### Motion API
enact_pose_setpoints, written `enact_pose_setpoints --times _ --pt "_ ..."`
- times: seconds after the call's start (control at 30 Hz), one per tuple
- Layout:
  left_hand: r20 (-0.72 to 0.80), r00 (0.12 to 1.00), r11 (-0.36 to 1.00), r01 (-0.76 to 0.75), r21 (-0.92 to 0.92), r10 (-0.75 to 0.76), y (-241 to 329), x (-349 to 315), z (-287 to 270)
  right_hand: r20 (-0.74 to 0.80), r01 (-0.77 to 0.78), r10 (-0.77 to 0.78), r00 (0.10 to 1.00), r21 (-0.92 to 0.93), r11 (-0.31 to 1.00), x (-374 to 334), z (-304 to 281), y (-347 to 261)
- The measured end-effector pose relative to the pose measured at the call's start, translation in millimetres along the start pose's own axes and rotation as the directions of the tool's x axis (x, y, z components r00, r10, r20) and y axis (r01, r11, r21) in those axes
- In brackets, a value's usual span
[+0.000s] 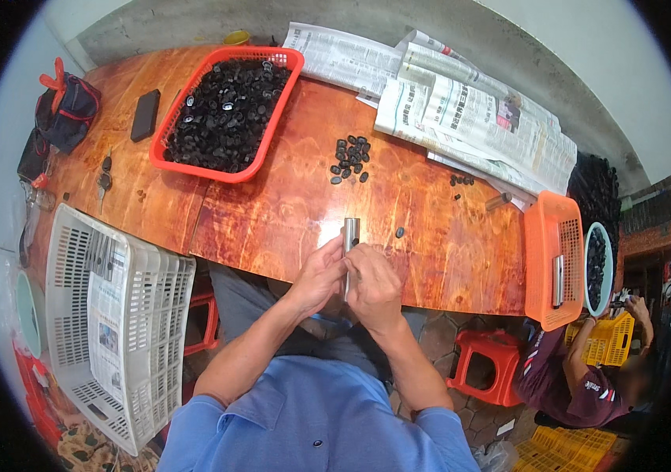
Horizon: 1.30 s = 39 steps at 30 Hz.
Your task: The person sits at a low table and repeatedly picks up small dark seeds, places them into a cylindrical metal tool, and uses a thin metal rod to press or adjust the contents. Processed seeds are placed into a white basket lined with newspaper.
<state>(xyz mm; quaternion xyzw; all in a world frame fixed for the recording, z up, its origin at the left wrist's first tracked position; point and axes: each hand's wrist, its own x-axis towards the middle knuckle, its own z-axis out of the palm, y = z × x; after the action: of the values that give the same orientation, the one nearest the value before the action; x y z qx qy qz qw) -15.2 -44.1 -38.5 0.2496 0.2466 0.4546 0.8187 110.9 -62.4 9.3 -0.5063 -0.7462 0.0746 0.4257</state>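
Note:
A short shiny metal tube (pixel 350 227) stands out above the table's near edge, with my left hand (pixel 321 275) closed round its left side. Against its right side, my right hand (pixel 375 287) has its fingers bent and pressed together. A small black piece (pixel 356 242) shows on the tube right at those fingertips; whether they grip it is hidden. One loose black oval cap (pixel 400 232) lies just right of the hands. Farther back sits a loose cluster of several black oval caps (pixel 349 157).
A red basket (pixel 297 71) full of black caps stands at the back left, newspapers (pixel 469 102) at the back right. An orange basket (pixel 538 259) holding metal tubes is at the right edge. A white crate (pixel 158 315) stands left; a co-worker (pixel 579 377) sits at right.

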Motion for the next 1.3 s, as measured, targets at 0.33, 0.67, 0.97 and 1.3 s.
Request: enact_pose_setpoints --times 0.33,0.67,0.97,1.3 --pt "0.093 0.99 0.969 0.123 -0.215 -0.105 9.0 -1.6 -12.6 -0.164 -0.232 0.322 0.933 0.41 0.882 -6.1 -18.1 1.7" --pt "0.085 0.992 0.97 0.106 -0.22 -0.09 8.0 -1.1 -11.8 -0.106 -0.263 0.342 0.934 0.444 0.857 -19.6 -17.7 0.6" --pt "0.112 0.99 0.968 0.108 -0.228 -0.085 8.9 -3.5 -10.0 -0.042 -0.279 0.339 0.94 0.48 0.832 -19.8 -6.6 0.8" --pt "0.063 0.998 0.984 0.038 -0.174 -0.027 6.0 -4.3 -5.2 -0.072 -0.198 0.237 0.969 0.347 0.917 -18.9 -5.2 2.6"
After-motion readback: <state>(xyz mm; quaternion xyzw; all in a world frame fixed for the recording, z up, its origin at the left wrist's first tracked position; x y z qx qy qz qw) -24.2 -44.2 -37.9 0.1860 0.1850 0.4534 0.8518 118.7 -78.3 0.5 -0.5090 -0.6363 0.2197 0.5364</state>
